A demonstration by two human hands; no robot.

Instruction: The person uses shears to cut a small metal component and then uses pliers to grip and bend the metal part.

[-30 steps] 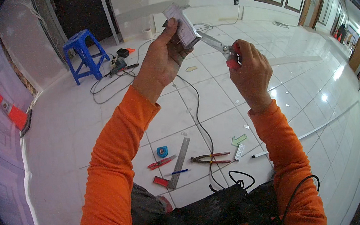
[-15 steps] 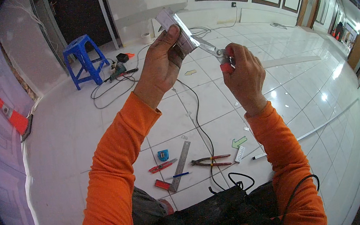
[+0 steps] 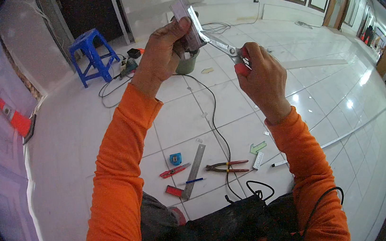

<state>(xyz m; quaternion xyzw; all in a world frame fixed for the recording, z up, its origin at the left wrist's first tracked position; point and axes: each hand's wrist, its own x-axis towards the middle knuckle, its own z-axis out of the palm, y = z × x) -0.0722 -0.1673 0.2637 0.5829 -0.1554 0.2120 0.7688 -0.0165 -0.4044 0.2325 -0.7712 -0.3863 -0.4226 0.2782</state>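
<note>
Raised ahead of me, my left hand (image 3: 162,52) grips a short pale channel piece (image 3: 182,11) with a shiny metal edge, thumb on its near face. My right hand (image 3: 265,83) is closed round the red handles of metal snips (image 3: 220,46). The snips' blades point up and left and meet the lower end of the channel piece; whether they bite into it, I cannot tell. Behind the piece and my left hand stands a grey-green bucket (image 3: 188,65), partly hidden.
On the tiled floor lie a blue tape measure (image 3: 175,159), a red utility knife (image 3: 174,171), a try square (image 3: 194,168), a blue pen (image 3: 192,181), pincers (image 3: 227,166) and a black cable (image 3: 216,122). Farther left are a blue stool (image 3: 95,55), a power tool (image 3: 127,68) and an orange cone (image 3: 20,122).
My left hand and the channel piece have shifted slightly up and left in view. The snips' blades remain at the piece's lower end. More of the bucket now shows behind my left hand.
</note>
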